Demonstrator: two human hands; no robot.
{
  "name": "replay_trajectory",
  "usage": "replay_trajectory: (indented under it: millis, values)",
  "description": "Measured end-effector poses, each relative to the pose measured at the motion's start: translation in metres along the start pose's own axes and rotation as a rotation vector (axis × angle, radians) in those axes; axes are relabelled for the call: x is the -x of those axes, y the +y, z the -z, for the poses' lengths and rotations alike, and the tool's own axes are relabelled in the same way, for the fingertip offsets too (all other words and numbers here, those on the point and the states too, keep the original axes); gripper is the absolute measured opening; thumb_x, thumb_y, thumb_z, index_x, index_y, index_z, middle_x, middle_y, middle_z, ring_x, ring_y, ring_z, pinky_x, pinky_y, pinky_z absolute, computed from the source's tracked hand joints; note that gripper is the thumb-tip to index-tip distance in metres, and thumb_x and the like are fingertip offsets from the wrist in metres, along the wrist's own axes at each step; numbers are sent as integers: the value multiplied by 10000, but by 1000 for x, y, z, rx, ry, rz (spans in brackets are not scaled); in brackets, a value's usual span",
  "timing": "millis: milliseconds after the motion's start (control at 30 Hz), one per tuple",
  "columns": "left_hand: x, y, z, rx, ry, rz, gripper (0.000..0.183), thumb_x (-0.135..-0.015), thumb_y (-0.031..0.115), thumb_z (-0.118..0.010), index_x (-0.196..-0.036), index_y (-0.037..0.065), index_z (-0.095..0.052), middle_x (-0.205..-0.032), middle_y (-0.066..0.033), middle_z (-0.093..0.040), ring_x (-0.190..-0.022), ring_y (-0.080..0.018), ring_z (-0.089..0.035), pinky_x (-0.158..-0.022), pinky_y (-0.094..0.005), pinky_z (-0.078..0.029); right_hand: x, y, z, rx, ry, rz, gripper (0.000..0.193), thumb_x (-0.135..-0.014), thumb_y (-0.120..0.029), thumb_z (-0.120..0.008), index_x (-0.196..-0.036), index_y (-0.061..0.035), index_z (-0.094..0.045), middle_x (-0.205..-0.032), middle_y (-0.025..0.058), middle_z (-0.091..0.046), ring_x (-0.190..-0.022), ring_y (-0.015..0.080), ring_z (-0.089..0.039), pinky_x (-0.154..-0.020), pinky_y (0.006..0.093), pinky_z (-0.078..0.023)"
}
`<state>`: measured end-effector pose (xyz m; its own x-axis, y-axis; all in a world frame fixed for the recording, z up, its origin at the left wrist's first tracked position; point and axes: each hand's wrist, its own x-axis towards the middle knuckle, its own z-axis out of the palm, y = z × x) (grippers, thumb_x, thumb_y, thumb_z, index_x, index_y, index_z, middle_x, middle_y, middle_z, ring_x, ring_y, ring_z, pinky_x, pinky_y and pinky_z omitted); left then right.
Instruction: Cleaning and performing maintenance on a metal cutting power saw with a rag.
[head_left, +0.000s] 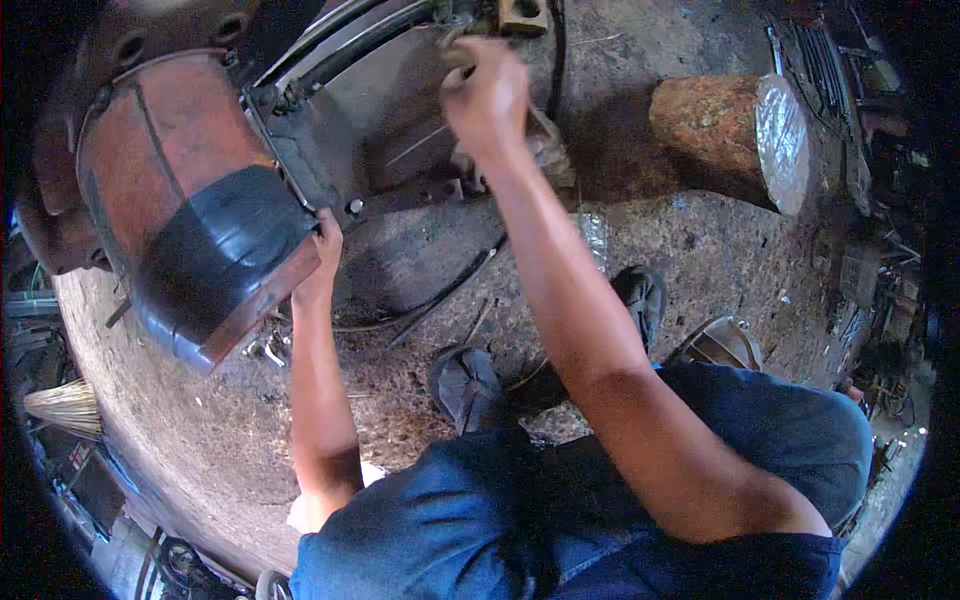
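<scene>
Far left: the big rusty drum-shaped hub [190, 200] with a black rubbery band round its lower half sits on the dirty concrete floor [720, 260], tilted toward me. A straw broom [62, 405] pokes in at the left edge.

My left hand [322, 250] is closed on the lower edge of the grey steel bracket plate [330, 150] just beside the hub, fingers curled under it. I'd judge it's bracing the plate. Keep that grip firm and fingers out from between plate and hub, pinch risk there.

Middle: black hoses or cables [440, 290] trail across the floor below the plate, near my shoes [465, 385]. Don't snag them.

My right hand [487, 95] is up high, fisted on a tool or rod [455, 55] at the fittings along the top of the plate. Can't tell exactly what the tool is, the fist hides most of it. Hands are well apart, each clamped on its own thing. For the turning or pulling I judge is under way: keep the wrist in line, pull steady, no jerks, left hand countering.

Right: a rusty cylinder [730, 135] with a shiny cut face lies on the floor, well apart from both hands. Scrap clutter at the right rim, too dark to tell.
</scene>
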<state>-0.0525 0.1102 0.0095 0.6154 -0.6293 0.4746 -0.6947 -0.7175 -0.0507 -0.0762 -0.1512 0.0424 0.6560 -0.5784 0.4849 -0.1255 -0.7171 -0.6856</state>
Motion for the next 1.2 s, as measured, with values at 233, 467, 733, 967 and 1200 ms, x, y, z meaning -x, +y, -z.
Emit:
replay_trajectory:
  millis: [233, 467, 733, 967, 1200]
  values:
    - [-2, -1, 14, 195, -37, 106, 541, -775, 64, -598, -1277, -86, -463, -1372, -256, -449, -1282, -409, -413, -1084, -417, -333, 77, -80, -16, -319, -376, -74, 383, -571, -45, -688, -948, 20, -682, -905, 274, -659, -937, 420, -614, -881, 447, -481]
    - [3, 1, 2, 206, -168, 226, 502, -798, 81, -581, -1254, -95, -466, -1392, -261, -417, -1279, -422, -406, -1068, -435, -341, 51, -33, -8, 37, 16, -184, 318, -651, 63, -626, -964, 13, -652, -916, 209, -655, -946, 323, -645, -804, 375, -509]
    - [-1, 1, 6, 314, -69, 234, 537, -790, 15, -558, -1302, -85, -430, -1382, -273, -414, -1305, -416, -368, -1092, -426, -300, 11, -35, 10, -364, 86, -186, 322, -634, 28, -686, -949, 54, -626, -922, 200, -634, -882, 352, -626, -855, 394, -503]
    - [18, -9, -18, 333, -153, 297, 486, -874, 203, -575, -1282, -33, -457, -1295, -210, -479, -1202, -342, -479, -1026, -433, -365, 94, -78, -32, -141, -376, -46, 394, -569, -27, -656, -961, 1, -691, -1002, 250, -642, -953, 390, -618, -891, 431, -475]
    - [22, -10, -21, 145, -196, 241, 551, -855, 89, -534, -1333, -120, -354, -1381, -302, -401, -1284, -428, -400, -1068, -425, -326, 6, -31, -2, -270, 161, -11, 357, -627, 43, -663, -978, 41, -604, -967, 233, -624, -916, 376, -619, -826, 415, -503]
